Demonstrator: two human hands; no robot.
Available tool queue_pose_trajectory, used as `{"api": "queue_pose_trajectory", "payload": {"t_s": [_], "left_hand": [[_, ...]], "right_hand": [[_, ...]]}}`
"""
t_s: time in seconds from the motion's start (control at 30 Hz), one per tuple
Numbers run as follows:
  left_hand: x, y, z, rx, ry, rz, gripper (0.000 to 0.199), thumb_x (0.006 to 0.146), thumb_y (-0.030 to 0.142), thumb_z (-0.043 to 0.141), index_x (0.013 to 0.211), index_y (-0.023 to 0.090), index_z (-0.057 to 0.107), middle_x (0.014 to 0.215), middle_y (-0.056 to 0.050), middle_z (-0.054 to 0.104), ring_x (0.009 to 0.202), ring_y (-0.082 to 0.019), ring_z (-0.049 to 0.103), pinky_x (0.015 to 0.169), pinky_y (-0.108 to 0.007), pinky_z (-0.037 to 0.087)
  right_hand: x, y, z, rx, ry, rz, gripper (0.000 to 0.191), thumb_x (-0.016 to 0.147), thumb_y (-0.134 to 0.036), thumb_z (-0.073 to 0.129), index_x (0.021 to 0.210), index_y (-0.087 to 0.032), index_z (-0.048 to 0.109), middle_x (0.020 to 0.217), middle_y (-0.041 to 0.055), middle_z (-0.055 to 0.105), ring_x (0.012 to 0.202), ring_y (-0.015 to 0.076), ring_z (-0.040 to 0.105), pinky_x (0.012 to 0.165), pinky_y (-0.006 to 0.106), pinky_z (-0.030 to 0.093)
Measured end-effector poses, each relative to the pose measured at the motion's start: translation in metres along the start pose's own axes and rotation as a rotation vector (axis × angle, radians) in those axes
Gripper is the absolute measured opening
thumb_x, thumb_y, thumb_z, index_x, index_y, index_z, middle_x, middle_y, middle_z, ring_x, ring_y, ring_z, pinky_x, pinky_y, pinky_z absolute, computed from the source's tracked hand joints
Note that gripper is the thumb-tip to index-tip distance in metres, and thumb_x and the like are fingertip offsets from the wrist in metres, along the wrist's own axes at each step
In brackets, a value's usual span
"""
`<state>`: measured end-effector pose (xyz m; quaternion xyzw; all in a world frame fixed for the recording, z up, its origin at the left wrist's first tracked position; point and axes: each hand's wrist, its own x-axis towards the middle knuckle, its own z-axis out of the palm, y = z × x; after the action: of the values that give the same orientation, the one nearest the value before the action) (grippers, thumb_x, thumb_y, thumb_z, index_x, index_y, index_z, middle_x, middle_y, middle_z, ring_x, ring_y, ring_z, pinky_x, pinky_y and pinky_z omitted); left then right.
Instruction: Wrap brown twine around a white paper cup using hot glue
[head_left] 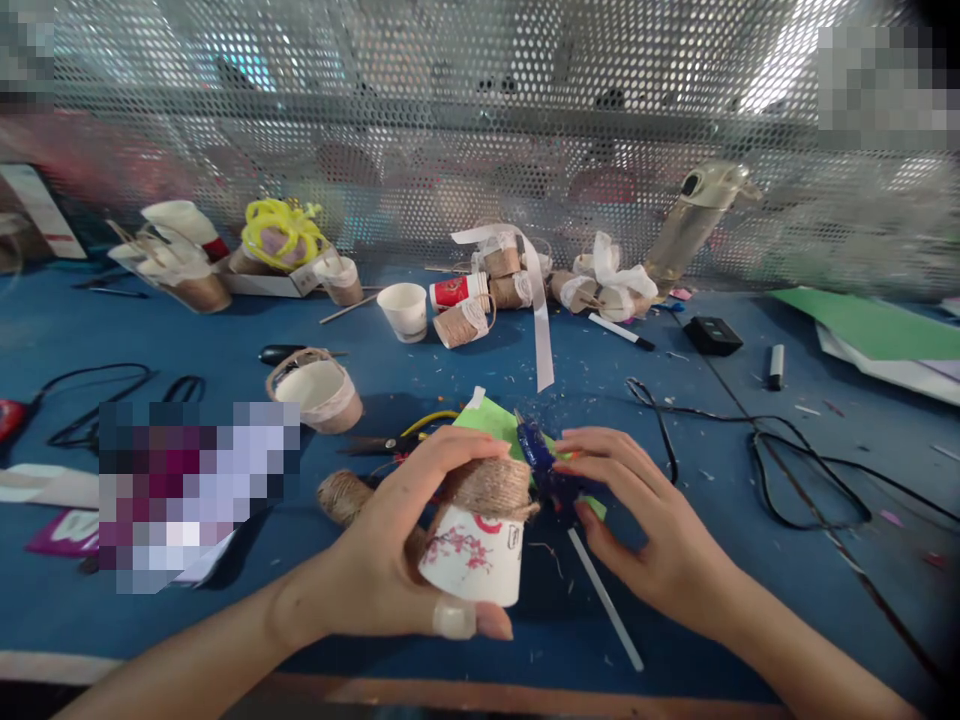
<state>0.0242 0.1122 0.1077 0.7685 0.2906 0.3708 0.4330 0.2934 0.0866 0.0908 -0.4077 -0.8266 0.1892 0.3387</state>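
Head view: L hand [379, 545] is wrapped round a printed paper cup [469, 555], tilted, at 6 o'clock in view. R hand [660, 515], approx 3 o'clock of cup, has fingers loosely bent at a blue glue gun [533, 446]; can't tell whether they grip it or only touch. Gun sits at cup's 1 o'clock, w/ a white stick [606, 600] at 4. Progress, judging by looks: twine [491, 487] covers cup's far end, approx half done; printed near part is bare, no lace or handle visible on it. For comparison, lace-trimmed cup [326, 398] at 10 o'clock of it has both. More wrapped cups [517, 290] lie at 12, plus a plain white cup [403, 312] approx 11–12, no twine on it.
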Motion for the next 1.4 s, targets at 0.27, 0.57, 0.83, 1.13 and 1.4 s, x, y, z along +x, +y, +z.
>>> {"api": "queue_pose_trajectory", "payload": {"t_s": [0.27, 0.57, 0.83, 1.13, 1.4], "left_hand": [[0.0, -0.003, 0.0, 0.176, -0.153, 0.043, 0.096, 0.06, 0.038, 0.091, 0.142, 0.035, 0.04, 0.136, -0.011, 0.052, 0.125, -0.036, 0.054, 0.11, -0.051, 0.044], [-0.002, -0.006, 0.0, 0.212, -0.167, 0.036, 0.101, 0.058, 0.042, 0.092, 0.144, 0.036, 0.039, 0.138, -0.011, 0.05, 0.127, -0.037, 0.053, 0.111, -0.053, 0.043], [0.0, -0.003, 0.001, 0.24, -0.184, 0.058, 0.096, 0.063, 0.043, 0.089, 0.143, 0.036, 0.037, 0.137, -0.011, 0.051, 0.128, -0.037, 0.052, 0.11, -0.054, 0.044], [0.001, -0.002, 0.001, 0.249, -0.162, 0.116, 0.095, 0.061, 0.042, 0.091, 0.141, 0.031, 0.04, 0.134, -0.011, 0.054, 0.126, -0.034, 0.054, 0.11, -0.048, 0.045], [0.002, -0.001, 0.001, 0.246, -0.153, 0.152, 0.092, 0.063, 0.043, 0.09, 0.139, 0.028, 0.042, 0.132, -0.012, 0.057, 0.125, -0.032, 0.055, 0.109, -0.046, 0.046]], "right_hand": [[-0.003, -0.012, 0.007, 0.519, -0.124, 0.168, 0.021, 0.09, -0.022, 0.071, 0.108, -0.024, 0.06, 0.102, 0.003, 0.069, 0.096, 0.0166, 0.066, 0.087, 0.031, 0.055], [-0.001, -0.017, 0.007, 0.688, -0.131, 0.165, 0.003, 0.093, -0.021, 0.066, 0.092, -0.02, 0.063, 0.098, 0.0044, 0.066, 0.093, 0.0156, 0.064, 0.083, 0.031, 0.054], [-0.002, -0.017, 0.008, 1.0, -0.236, 0.396, 0.024, 0.083, -0.02, 0.078, 0.097, -0.019, 0.059, 0.087, -0.0008, 0.067, 0.078, 0.0104, 0.063, 0.077, 0.027, 0.053], [0.001, -0.019, 0.007, 0.844, -0.224, 0.433, 0.01, 0.089, -0.026, 0.072, 0.087, -0.017, 0.069, 0.077, -0.0007, 0.068, 0.069, 0.0092, 0.06, 0.066, 0.022, 0.05], [0.002, -0.018, 0.005, 0.795, -0.221, 0.469, 0.01, 0.093, -0.026, 0.068, 0.086, -0.018, 0.066, 0.074, -0.0029, 0.066, 0.069, 0.0078, 0.06, 0.066, 0.018, 0.047]]}}
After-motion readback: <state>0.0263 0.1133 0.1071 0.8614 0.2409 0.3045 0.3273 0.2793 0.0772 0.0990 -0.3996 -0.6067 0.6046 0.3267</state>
